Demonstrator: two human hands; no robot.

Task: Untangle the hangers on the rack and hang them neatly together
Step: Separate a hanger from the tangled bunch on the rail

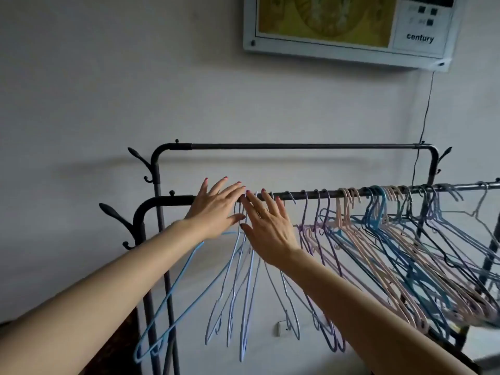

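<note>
Flanking pale blue hangers (243, 280), left hand (216, 209), right hand (267, 226), fingers straight

There is one view only, from a wide-angle camera worn on the person's head. It faces forward toward a pale wall (108, 90), level or tilted slightly up, standing close to the near rail (311, 195) of a black clothes rack. Both forearms run in from the bottom corners, and the left hand (216, 205) and right hand (266, 226) meet near mid-frame. The rail's right end runs out of frame. A wall panel (351, 28) is cut off by the top edge. Straight lines bow near the edges.
</note>
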